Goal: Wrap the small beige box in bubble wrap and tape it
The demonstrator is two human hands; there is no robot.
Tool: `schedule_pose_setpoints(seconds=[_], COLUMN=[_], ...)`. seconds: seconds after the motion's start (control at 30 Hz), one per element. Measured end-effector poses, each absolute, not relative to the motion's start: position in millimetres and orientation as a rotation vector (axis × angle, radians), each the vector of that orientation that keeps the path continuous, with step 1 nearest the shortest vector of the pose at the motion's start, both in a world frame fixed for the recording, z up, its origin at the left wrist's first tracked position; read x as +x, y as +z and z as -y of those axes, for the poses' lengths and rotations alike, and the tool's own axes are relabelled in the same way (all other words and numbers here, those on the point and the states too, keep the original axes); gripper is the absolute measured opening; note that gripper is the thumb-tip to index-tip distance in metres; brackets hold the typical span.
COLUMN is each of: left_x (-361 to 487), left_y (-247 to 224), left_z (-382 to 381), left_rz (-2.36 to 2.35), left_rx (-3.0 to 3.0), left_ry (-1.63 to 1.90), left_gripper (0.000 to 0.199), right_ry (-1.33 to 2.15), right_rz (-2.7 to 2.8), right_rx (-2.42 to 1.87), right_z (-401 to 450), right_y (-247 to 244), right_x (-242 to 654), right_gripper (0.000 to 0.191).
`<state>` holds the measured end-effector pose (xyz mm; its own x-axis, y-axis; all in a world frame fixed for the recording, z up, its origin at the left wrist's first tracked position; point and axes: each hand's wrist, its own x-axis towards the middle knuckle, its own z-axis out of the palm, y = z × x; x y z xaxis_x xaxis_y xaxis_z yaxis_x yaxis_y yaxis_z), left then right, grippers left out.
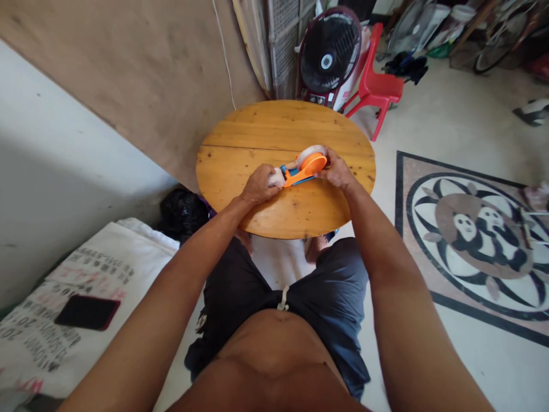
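An orange and blue tape dispenser (300, 173) lies at a slant over the middle of the round wooden table (274, 131). A whitish tape roll (311, 151) sits at its right end, beside the orange hub. My right hand (337, 170) is closed on that end, its fingers partly hidden behind the roll. At the dispenser's left end, my left hand (259, 184) is closed around a small whitish lump (277, 178). The lump touches or nearly touches the dispenser's blue front; what exactly it is I cannot make out.
A floor fan (329, 51) and a red chair (380, 86) stand beyond the table. At the left, a phone (88, 312) lies on white printed sacks (128, 252), near a black plastic bag (182, 213). A panda floor mosaic (476, 229) spreads to the right.
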<state>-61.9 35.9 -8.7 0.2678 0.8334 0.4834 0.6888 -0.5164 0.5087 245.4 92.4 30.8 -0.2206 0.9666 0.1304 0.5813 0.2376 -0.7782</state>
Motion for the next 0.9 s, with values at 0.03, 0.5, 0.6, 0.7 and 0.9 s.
schedule_pose_setpoints(seconds=[0.03,0.5,0.6,0.7,0.9], left_x=[-62,-60,-59,-59,-59], left_y=[-9,-10,-9,-7,-5], left_z=[-36,-32,-32,-32,-31], left_rz=[-1.426,-1.382,-1.397,-1.401,-1.412], left_rx=[2.335,2.445,2.457,2.455,2.429], left_ry=[1.088,1.119,1.096,1.053,1.045], left_gripper=[0.046,0.037,0.035,0.036,0.034], right_ry=[0.769,0.217,0.194,0.181,0.320], right_rz=[1.863,1.728,1.743,1.728,1.639], right_rx=[-1.418,-2.053,-2.018,-2.018,-2.011], right_z=[-92,-105,-100,-95,-94], right_y=[27,20,25,30,28], right_x=[244,203,206,204,201], right_gripper=[0.092,0.042,0.041,0.041,0.044])
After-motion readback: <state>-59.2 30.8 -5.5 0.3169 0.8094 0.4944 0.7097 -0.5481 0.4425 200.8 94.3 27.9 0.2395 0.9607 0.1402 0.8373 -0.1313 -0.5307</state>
